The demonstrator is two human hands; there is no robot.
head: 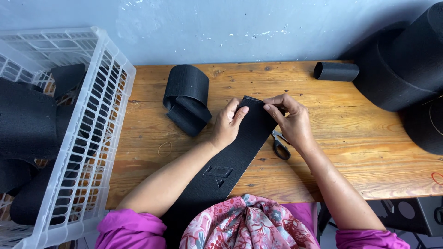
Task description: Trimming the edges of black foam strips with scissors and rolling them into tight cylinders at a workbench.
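A long black fabric strip runs from my lap across the wooden table, with cut-out shapes near its lower part. My left hand presses and pinches the strip's far end. My right hand pinches the same end from the right, folding its edge. Black-handled scissors lie on the table just under my right wrist.
A folded black strip lies left of my hands. A small black roll sits at the back right, beside large black rolls. A white plastic basket with black fabric pieces stands at the left. A rubber band lies near it.
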